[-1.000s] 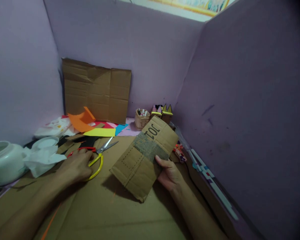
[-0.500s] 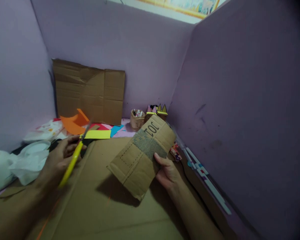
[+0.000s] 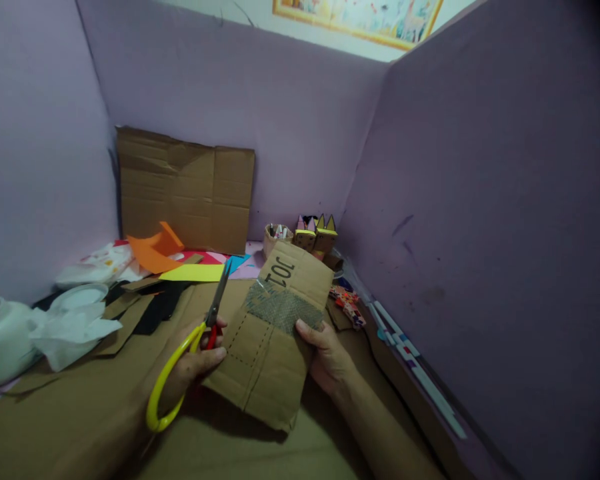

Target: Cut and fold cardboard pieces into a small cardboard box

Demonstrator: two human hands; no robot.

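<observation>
My left hand is closed around a pair of scissors with a yellow handle loop and a bit of red showing. Their dark blades point up and away, close together. The left thumb tip lies at the left edge of a piece of brown cardboard; whether it presses on it I cannot tell. My right hand grips that cardboard by its right edge, thumb on top and fingers hidden behind. Printed letters, a strip of patterned tape and a dashed rectangle mark its face, and it is tilted above the cardboard-covered table.
A white jar and crumpled white plastic stand at the left. Orange paper and yellow paper lie behind. A large cardboard sheet leans on the purple wall, near a pen holder. Paper strips line the right.
My left hand has brought the scissors rightward to the cardboard's left edge, with the blades now pointing up beside it. The cardboard in my right hand has turned slightly more upright and shifted a little left.
</observation>
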